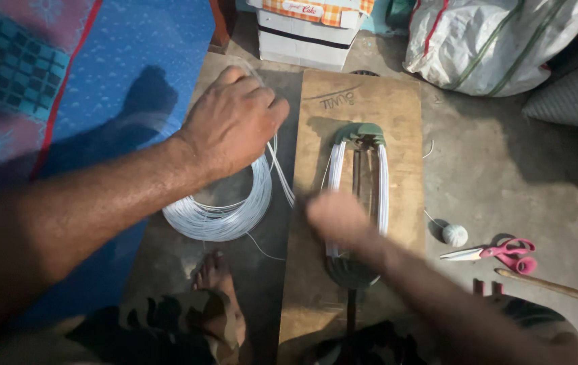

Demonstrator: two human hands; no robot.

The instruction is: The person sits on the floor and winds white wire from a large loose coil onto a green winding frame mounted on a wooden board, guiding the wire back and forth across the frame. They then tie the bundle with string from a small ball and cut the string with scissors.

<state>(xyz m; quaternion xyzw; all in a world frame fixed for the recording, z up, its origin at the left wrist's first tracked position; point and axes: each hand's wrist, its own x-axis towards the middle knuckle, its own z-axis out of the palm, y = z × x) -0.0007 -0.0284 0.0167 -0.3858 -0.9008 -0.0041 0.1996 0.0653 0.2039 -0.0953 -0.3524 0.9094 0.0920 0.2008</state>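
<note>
The left hand (235,122) rests knuckles-up on the far edge of a coil of white cord (218,206), its fingers curled down around the strands; the grip looks closed on the cord, though the fingertips are hidden under the hand. The coil lies on the floor just left of a wooden board (397,115), and a few strands run from it toward the board.

The right hand (336,216) is blurred. It sits at the near left side of a green winding frame (360,133) that lies lengthwise on the board, touching the white cord wound (383,189) along the frame's sides. Whether its grip is pinching the cord or spread I cannot tell.

A bare foot (216,277) rests on the floor below the coil. To the right of the board lie a small ball of white thread (455,234), pink-handled scissors (498,251) and a thin wooden stick (539,284). A blue patterned cloth (99,81) covers the left side, a white cardboard box (302,37) stands beyond the board, and a white woven sack (491,40) lies at the upper right.
</note>
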